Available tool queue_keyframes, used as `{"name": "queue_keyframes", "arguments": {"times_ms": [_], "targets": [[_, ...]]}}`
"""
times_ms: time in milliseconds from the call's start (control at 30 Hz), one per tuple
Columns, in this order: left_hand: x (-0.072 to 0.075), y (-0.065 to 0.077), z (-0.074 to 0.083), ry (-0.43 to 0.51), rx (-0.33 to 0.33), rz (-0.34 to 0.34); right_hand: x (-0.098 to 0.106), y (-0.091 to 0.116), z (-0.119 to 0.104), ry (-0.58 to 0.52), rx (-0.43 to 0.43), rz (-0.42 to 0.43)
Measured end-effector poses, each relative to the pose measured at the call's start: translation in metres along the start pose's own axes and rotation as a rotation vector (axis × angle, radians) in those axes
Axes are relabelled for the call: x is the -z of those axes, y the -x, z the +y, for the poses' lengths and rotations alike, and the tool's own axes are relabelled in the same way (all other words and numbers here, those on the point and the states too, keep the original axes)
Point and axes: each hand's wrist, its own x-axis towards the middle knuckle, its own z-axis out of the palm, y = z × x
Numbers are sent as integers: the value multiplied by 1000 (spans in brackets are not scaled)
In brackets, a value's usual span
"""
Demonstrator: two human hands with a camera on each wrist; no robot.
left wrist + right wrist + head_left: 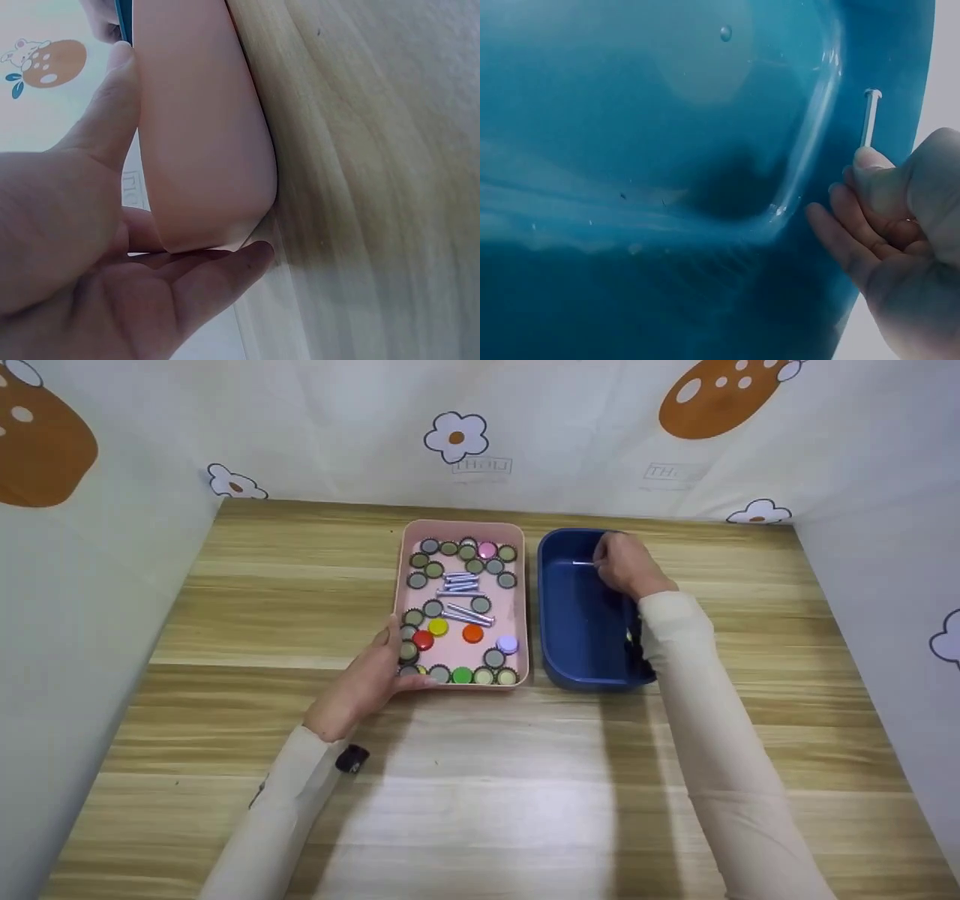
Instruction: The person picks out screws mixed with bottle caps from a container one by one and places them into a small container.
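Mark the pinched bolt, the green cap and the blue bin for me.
Bolt [869,121]: right wrist view, on its shaft.
Green cap [462,676]: head view, on its green face.
Blue bin [583,622]: head view, on its floor.

Partly legible "TH" lettering on wall cloth

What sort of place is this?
Probably an indoor tabletop work spot, perhaps a small booth: a wood-grain table is screened by pale sheets with printed flowers, and side by side on it are a pink tray of caps and bolts and a blue tray.
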Motion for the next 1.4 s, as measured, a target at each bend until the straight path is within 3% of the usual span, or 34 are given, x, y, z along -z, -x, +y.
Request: {"name": "queue_keyframes", "arguments": {"times_ms": [333,467,867,1167,1400], "targets": [[-1,1,0,-20,4,-8,-10,-1,3,15,-58,-62],[-1,1,-1,35,10,-7,-12,0,0,-1,-82,-96],[0,2,0,-12,12,-19,-13,0,3,9,-88,-90],[1,-1,1,-51,-4,-17,-15,-1,3,12,-103,-134],[2,0,1,-41,30,-35,-14,0,2,40,-71,-133]]}}
